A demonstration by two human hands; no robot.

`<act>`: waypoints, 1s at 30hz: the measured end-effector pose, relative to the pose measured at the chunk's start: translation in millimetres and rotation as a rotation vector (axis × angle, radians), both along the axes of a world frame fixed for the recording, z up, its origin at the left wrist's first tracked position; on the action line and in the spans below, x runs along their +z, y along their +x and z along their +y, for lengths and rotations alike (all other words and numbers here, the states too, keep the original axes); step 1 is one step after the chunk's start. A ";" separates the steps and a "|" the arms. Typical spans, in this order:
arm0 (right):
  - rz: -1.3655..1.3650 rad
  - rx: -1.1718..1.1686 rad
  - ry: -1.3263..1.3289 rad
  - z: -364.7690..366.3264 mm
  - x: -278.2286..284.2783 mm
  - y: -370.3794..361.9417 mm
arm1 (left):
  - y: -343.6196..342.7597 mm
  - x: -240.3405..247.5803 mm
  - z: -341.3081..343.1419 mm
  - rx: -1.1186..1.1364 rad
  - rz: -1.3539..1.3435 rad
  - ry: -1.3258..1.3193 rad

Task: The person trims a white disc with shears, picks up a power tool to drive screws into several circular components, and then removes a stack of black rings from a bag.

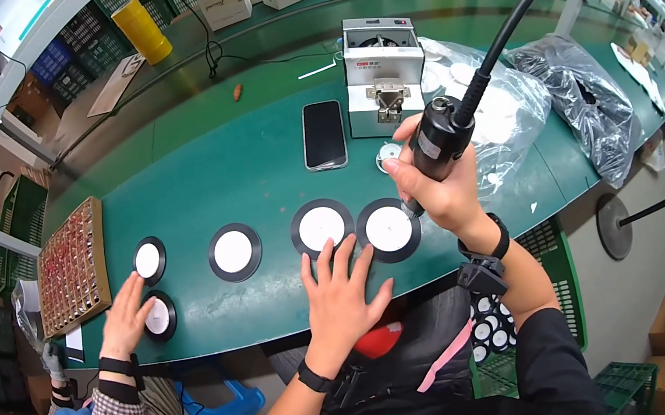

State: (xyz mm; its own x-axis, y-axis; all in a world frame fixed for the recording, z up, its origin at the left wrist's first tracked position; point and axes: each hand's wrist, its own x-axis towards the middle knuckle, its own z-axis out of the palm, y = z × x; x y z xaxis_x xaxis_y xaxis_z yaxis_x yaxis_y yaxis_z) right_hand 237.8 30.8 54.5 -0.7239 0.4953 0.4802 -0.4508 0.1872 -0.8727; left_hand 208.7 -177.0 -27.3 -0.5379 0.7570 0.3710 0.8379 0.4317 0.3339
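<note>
the right hand [447, 192] is wrapped around a black corded tool [435, 145], its cord rising to the far right; the tool's tip points down at the right rim of the rightmost disc [390, 228], white-faced with a black edge, though whether it touches cannot be told; the left hand [341, 295] is spread palm down, gripping nothing, its fingertips at the near sides of that disc and the neighbouring disc [321, 224] just left of it, the two rims touching or nearly so; farther left lies a lone disc [235, 252], then a co-worker's hand [125, 320] reaching to two more discs [148, 261].

the light fingertip hold looks like the weak point; a sideways push from the tool could slide the rightmost disc into its neighbour, and a slipping tip could score the white face or catch the left fingers; a tug on the cord could pull the tool off line; swung toward the far side, the tool or wrist could knock the small round metallic part [390, 156] beside the grey machine [384, 78], with the phone [323, 135] also near; the clear plastic bag [504, 119] to the right could snag the forearm.
</note>
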 end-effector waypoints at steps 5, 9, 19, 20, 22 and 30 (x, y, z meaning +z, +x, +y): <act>-0.026 0.096 0.026 1.9 -1.7 -0.3 | -2.0 1.8 -2.6 -0.012 -0.009 -0.017; -0.030 0.049 -0.034 -2.4 -2.5 0.2 | -0.2 2.0 -1.1 -0.020 -0.023 -0.017; 0.023 0.010 -0.093 2.2 -3.5 10.6 | 0.1 1.5 -1.1 -0.020 -0.034 -0.024; 0.033 0.011 -0.117 2.1 -2.3 11.8 | -0.7 0.4 -0.8 -0.020 -0.028 -0.019; 0.049 0.013 -0.136 3.2 -1.3 14.0 | -2.6 -0.6 -1.8 -0.018 -0.015 -0.007; 0.254 -0.049 -0.140 43.6 46.1 -17.0 | -0.3 -1.6 -5.2 -0.010 -0.001 0.015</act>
